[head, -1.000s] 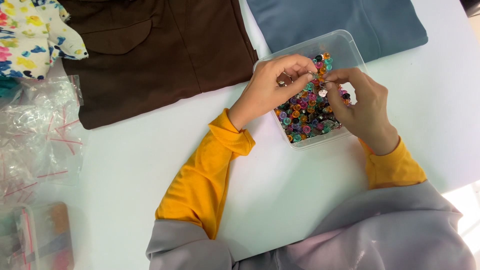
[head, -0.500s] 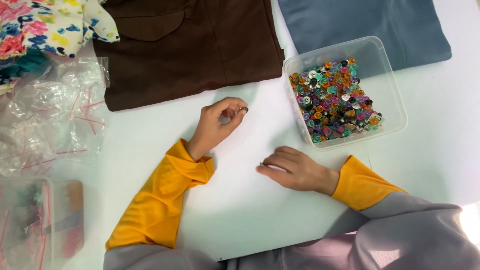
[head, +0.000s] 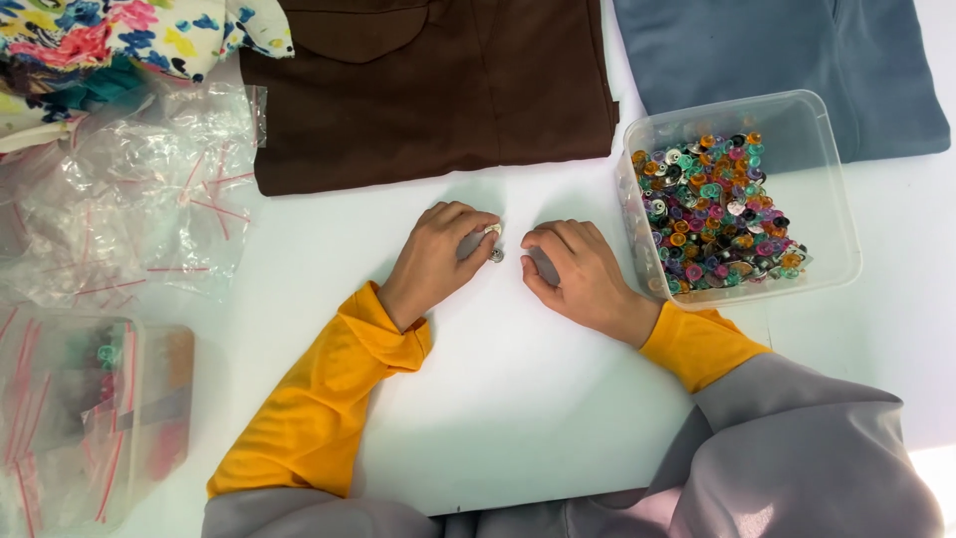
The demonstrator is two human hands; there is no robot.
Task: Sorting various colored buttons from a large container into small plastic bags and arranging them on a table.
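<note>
My left hand (head: 438,254) pinches a small button (head: 494,242) just over the counter (head: 518,399); my right hand (head: 578,269) rests curled beside it, empty I think. Sorting step; next needs careful fingertip placement.

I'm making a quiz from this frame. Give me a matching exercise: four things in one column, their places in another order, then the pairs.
Things:
1. brown garment
2. tub of buttons
3. small button
4. floral cloth

Places:
a. top left corner
b. between the left hand and right hand
c. top middle
d. right of the hands

Pairs: 1-c, 2-d, 3-b, 4-a
</note>
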